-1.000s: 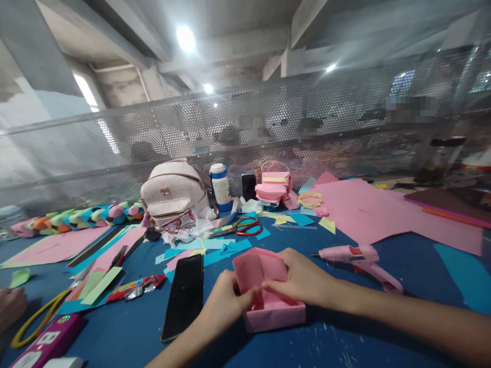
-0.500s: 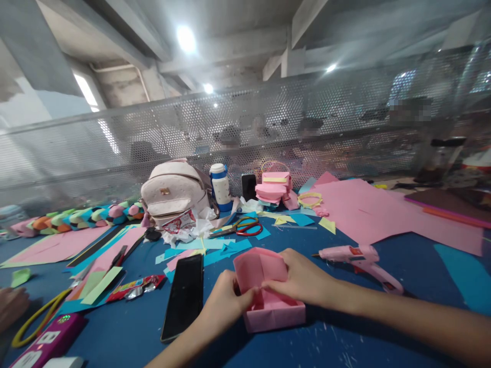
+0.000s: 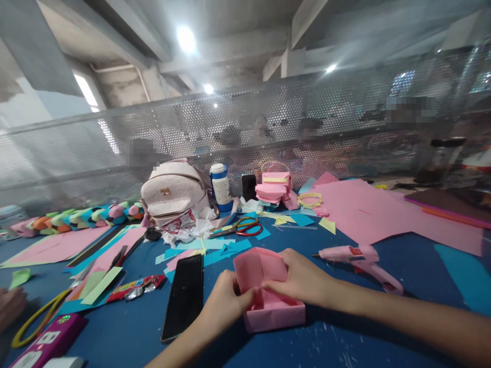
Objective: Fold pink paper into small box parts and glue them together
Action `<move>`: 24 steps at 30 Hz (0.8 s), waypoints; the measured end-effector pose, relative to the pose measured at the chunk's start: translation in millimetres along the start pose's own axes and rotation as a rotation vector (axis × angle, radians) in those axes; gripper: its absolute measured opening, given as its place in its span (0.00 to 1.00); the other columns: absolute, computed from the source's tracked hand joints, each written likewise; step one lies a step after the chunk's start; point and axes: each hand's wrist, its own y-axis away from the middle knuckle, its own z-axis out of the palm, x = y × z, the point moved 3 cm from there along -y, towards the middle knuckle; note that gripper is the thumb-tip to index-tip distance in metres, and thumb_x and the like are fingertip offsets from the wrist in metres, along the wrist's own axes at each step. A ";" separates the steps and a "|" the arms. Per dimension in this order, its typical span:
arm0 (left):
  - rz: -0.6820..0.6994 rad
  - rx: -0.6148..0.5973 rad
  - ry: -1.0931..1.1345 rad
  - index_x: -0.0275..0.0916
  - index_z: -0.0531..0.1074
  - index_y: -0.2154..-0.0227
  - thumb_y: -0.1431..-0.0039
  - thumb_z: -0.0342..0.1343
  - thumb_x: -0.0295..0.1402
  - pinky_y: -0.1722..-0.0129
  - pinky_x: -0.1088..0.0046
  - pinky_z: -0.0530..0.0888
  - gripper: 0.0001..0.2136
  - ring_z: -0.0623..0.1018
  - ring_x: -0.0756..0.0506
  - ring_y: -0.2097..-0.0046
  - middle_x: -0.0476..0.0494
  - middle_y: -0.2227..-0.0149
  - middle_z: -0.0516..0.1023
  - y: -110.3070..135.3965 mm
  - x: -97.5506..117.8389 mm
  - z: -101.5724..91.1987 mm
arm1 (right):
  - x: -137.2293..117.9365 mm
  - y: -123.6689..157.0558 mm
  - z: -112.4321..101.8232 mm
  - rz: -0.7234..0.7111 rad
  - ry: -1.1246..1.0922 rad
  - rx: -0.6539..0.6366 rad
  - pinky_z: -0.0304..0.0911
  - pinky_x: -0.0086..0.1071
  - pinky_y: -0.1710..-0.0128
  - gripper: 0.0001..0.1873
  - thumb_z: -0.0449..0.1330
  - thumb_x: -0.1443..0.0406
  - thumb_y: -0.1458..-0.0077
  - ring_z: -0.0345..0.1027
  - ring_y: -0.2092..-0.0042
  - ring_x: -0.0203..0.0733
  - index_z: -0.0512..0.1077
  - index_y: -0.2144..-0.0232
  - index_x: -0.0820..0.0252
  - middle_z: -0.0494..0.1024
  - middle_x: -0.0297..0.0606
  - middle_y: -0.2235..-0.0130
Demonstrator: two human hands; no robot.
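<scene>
Only one camera is in play, worn on the person's head and facing forward across the blue table rather than steeply down. It sits close over the pink paper box, gripped by the left hand and right hand low in frame. The view is wide enough to catch the mesh screen beyond and the ceiling beams overhead.
</scene>
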 end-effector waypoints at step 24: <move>-0.010 0.009 0.032 0.32 0.73 0.78 0.51 0.62 0.41 0.77 0.76 0.56 0.14 0.64 0.52 0.77 0.49 0.80 0.68 1.8 3.5 -0.2 | -3.9 1.9 -1.0 -0.015 0.000 0.028 0.51 0.28 0.75 0.09 0.66 0.63 0.54 0.63 0.74 0.36 0.73 0.79 0.63 0.76 0.37 0.74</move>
